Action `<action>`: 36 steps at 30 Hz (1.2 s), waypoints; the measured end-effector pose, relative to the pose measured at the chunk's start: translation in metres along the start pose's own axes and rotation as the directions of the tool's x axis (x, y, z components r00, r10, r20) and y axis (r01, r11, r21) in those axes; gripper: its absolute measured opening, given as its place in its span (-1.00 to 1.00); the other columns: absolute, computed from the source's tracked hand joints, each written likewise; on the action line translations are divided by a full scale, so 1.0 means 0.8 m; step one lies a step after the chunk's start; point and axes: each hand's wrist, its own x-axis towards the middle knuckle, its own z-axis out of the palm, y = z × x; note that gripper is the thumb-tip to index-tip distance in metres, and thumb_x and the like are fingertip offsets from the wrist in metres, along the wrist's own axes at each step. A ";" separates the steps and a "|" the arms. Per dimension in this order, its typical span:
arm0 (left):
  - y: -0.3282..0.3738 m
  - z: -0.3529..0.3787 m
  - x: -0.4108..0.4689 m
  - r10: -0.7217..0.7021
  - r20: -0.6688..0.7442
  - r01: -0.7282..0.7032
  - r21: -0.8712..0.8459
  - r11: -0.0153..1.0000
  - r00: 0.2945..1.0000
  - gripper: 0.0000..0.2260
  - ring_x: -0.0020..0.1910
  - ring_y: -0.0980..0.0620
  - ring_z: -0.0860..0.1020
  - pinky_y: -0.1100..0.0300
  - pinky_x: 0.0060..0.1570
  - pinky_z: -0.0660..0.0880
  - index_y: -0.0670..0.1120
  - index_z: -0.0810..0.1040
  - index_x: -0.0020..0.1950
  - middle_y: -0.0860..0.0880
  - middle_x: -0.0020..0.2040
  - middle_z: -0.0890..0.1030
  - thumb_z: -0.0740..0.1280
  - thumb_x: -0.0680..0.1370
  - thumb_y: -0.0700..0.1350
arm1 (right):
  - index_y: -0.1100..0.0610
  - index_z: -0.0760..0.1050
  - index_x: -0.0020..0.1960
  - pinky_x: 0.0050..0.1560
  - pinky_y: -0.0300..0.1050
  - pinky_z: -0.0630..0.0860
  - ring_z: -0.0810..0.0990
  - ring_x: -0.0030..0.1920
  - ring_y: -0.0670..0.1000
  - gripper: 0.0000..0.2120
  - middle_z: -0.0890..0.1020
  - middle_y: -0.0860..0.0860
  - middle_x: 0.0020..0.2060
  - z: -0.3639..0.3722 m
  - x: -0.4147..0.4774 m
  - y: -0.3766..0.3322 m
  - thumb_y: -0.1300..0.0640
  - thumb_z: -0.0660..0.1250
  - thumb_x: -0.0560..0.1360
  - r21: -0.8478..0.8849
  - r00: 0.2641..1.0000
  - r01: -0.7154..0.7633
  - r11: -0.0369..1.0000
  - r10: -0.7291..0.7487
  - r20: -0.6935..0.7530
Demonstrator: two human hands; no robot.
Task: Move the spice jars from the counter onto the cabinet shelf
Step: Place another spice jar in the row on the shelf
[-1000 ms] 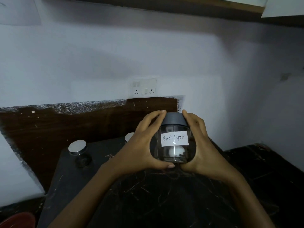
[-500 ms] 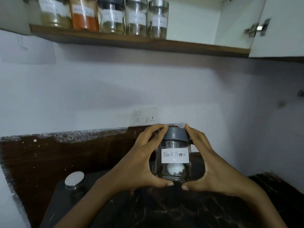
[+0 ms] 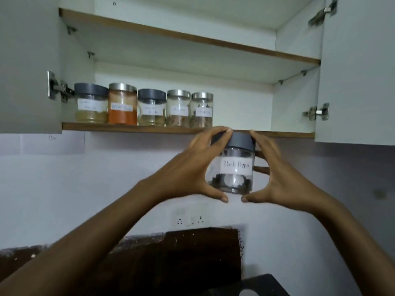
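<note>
Black Pepper jar [image 3: 234, 167]: squat clear glass cylinder, dark grey lid [image 3: 240, 141], white handwritten label facing the camera. Dark peppercorns sit in the bottom; there's a white blob low in the middle, can't tell what it is. Orientation: upright, long axis vertical, lid up, base down, no obvious lean. Location: in the air in front of the white wall, held between both hands, lid level with the front edge of the lower cabinet shelf [image 3: 132, 127], just right of the row already on it and not resting on anything. Grip: left hand [image 3: 192, 167] is closed round the jar's left side, fingertips on the lid rim, thumb under the base. Right hand [image 3: 275, 174] mirrors it on the right side, index at the lid, other fingers wrapped behind the glass, thumb below the base. The thumb tips are near each other but apart. On the shelf, five labelled jars stand upright side by side: grey-lid jar with pale contents [image 3: 90, 103], steel-lid jar of orange powder [image 3: 122, 104], second grey-lid jar [image 3: 151, 107], then two steel-lid jars [image 3: 178, 108] [image 3: 202, 110]. Their labels are too blurred to read. The shelf right of them is bare. Both cabinet doors are swung open. Wall socket plate [image 3: 190, 216] is below the hands, and a dark worktop [image 3: 263, 283] corner shows at the bottom edge.
</note>
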 end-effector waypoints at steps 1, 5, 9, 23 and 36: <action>-0.006 -0.008 0.013 -0.003 -0.003 0.004 0.038 0.999 1.000 0.08 0.44 0.17 -0.02 0.24 0.33 0.12 0.03 -0.13 0.53 0.11 0.50 -0.05 0.51 0.25 0.20 | -0.18 -0.12 0.47 0.04 -0.64 0.30 0.26 0.20 -0.42 0.18 0.07 -0.34 0.27 -0.009 0.013 0.003 0.16 0.62 0.16 -0.014 1.000 0.011 1.000 -0.011 -0.014; -0.031 -0.025 0.066 -0.014 -0.063 0.025 0.178 0.984 0.998 0.06 0.47 0.04 0.09 0.08 0.38 0.25 -0.01 -0.07 0.55 0.02 0.53 0.04 0.52 0.27 0.18 | -0.02 -0.06 0.50 -0.03 -0.63 0.33 0.24 0.22 -0.28 0.16 0.09 -0.21 0.31 -0.038 0.067 0.020 0.25 0.62 0.14 -0.072 0.992 0.081 0.994 -0.088 -0.092; -0.057 -0.018 0.114 -0.028 -0.146 0.067 0.270 0.960 0.989 0.07 0.46 -0.04 0.13 -0.01 0.38 0.25 -0.03 -0.06 0.55 -0.01 0.52 0.09 0.53 0.25 0.19 | 0.03 -0.02 0.48 0.08 -0.34 0.44 0.25 0.27 -0.13 0.11 0.09 -0.06 0.38 -0.056 0.118 0.045 0.32 0.59 0.15 -0.093 0.979 0.136 0.986 -0.148 -0.138; -0.142 0.036 0.217 -0.150 -0.289 0.281 0.489 0.826 0.945 0.09 0.49 -0.08 0.05 -0.10 0.42 -0.15 -0.06 0.02 0.54 0.02 0.51 0.17 0.51 0.19 0.27 | 0.09 0.01 0.44 0.03 0.10 0.55 0.36 0.23 0.08 0.04 0.12 -0.01 0.39 -0.061 0.237 0.143 0.31 0.53 0.14 -0.181 0.960 0.197 0.964 -0.227 -0.162; -0.176 0.054 0.244 -0.232 -0.258 0.342 0.571 0.747 0.938 -0.05 0.51 -0.10 -0.01 -0.20 0.40 -0.20 -0.03 0.00 0.54 0.03 0.51 0.17 0.40 0.33 0.30 | 0.04 -0.16 0.51 0.38 0.09 0.31 0.13 0.47 0.10 0.18 -0.06 -0.02 0.51 -0.048 0.298 0.199 0.36 0.55 0.16 0.018 0.996 0.086 0.996 -0.086 -0.032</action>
